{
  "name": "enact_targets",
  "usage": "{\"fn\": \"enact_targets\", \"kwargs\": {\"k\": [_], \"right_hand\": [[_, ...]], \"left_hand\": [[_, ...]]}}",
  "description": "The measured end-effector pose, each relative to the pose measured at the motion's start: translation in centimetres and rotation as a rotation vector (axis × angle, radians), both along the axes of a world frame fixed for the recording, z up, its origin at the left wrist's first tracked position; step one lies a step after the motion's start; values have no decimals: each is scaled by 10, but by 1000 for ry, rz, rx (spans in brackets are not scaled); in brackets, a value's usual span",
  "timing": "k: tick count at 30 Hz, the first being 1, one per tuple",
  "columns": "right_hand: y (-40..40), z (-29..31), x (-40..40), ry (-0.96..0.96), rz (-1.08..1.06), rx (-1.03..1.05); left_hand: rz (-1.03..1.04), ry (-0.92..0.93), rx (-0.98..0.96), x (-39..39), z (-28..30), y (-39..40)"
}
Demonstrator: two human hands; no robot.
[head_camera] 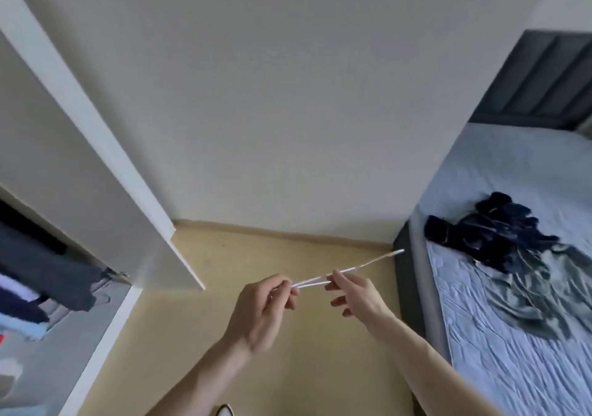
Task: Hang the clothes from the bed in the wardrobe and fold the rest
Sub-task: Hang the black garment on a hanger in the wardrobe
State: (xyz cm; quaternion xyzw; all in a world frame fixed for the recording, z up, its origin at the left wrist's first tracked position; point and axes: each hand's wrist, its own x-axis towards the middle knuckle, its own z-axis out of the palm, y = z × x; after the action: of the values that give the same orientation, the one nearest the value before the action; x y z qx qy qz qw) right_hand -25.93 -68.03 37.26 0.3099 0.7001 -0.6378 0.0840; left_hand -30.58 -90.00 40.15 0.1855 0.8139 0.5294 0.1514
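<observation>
**Both hands on a thin white hanger, between wardrobe and bed**

Your left hand point(261, 310) is raised in front of you over the floor point(282, 255), back of the hand toward the camera, its thumb and fingertips pinched together on the near end of a thin white hanger point(346, 270). Your right hand point(357, 290) sits just beside it, palm turned partly inward, thumb and forefinger closed on the same hanger a little farther along, while its other fingers curl loosely below. Both bare forearms rise from the bottom edge of the view and converge toward the hanger.

The hanger is seen almost edge-on: two pale strands run close together between your hands, then one slim arm reaches on toward the near corner of the bed point(480, 303). It touches nothing but your fingers.

The clothes point(512, 249) lie in a dark, crumpled heap on the bed's pale sheet, close to its left edge and well apart from your hands. A grey headboard point(541, 82) stands at the far end of the bed.

On your left the wardrobe point(38, 134) stands with its white door point(105, 146) swung open, and dark and light garments point(48, 281) hang inside.
</observation>
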Motion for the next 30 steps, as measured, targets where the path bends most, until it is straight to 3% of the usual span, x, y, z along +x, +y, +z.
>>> {"fn": "enact_targets", "kwargs": {"k": [8, 14, 20, 30], "right_hand": [[139, -18, 93, 0, -462, 12], [218, -36, 128, -24, -662, 2], [282, -38, 139, -117, -806, 127], [357, -42, 143, -169, -1079, 95]], "left_hand": [[-671, 79, -245, 25, -9, 163], [-983, 267, -359, 13, -36, 267], [-1009, 241, -389, -48, -57, 358], [-1173, 274, -605, -146, -90, 497]]}}
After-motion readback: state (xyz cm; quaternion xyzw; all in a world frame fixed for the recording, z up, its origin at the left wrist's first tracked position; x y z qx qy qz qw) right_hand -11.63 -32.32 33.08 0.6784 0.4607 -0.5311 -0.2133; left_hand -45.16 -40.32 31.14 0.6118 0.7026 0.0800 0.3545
